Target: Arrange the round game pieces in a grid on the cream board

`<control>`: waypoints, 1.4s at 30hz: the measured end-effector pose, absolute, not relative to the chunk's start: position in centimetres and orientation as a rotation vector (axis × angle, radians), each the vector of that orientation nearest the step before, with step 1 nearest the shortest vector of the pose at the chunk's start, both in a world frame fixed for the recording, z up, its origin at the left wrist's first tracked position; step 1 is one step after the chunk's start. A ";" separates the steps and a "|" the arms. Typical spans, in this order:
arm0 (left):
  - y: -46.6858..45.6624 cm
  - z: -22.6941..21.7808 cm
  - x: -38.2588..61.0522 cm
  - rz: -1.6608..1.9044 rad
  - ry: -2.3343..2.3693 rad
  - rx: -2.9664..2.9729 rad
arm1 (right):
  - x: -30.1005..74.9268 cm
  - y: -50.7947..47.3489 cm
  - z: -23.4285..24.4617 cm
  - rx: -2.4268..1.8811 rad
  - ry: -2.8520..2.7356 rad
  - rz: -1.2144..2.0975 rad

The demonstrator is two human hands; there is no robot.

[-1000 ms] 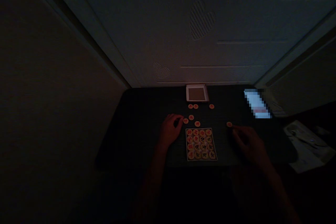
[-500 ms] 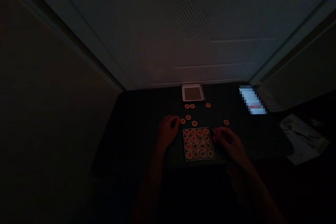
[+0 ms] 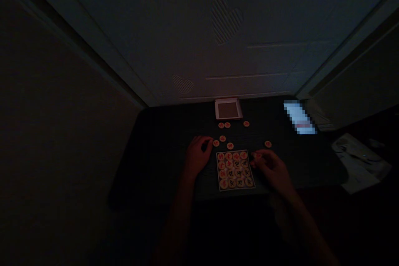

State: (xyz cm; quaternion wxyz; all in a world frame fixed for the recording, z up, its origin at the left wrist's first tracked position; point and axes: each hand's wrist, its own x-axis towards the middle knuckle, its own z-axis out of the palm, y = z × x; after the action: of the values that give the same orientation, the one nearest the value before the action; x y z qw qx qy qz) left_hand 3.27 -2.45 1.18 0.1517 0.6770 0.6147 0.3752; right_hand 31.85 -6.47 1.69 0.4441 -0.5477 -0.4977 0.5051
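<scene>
The scene is very dim. A small square board (image 3: 220,188) lies on a dark table (image 3: 162,162), filled with rows of round game pieces marked in red and black. My left hand (image 3: 197,157) rests on the table left of the board with its fingers curled, fingertips next to a loose piece (image 3: 216,143). My right hand (image 3: 272,168) is at the board's upper right corner, its fingers pinched on a round piece (image 3: 257,155). Several more loose pieces (image 3: 230,146) lie just beyond the board, and one piece (image 3: 268,144) sits apart to the right.
A shallow white box (image 3: 228,109) stands at the table's far edge by the wall. A bright blurred rectangle (image 3: 299,118) lies at the far right corner. A pale bundle (image 3: 358,164) sits off the table to the right.
My right hand has moved left, from beside the lone piece on the right to the board's upper right corner. The left hand has stayed put.
</scene>
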 end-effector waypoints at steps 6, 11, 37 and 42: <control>-2.5 1.3 3.4 1.067 1.769 1.952 | 31.3 -6.7 2.6 -1.434 -1.193 1.269; -2.5 1.3 3.3 1.067 1.762 1.940 | 31.1 -7.2 2.9 -1.490 -1.204 1.247; -7.9 6.7 6.7 1.163 1.566 1.595 | 30.8 -9.1 4.0 -1.402 -1.245 1.270; -10.0 7.7 9.5 0.951 1.438 1.625 | 29.9 -9.7 5.5 -1.399 -1.256 1.335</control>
State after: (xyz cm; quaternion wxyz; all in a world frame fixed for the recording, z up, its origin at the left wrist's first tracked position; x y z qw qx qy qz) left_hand 9.51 -9.96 7.68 0.3767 0.6353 0.5623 0.3719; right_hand 29.90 -9.66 5.46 0.4058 -0.5547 -0.4978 0.5290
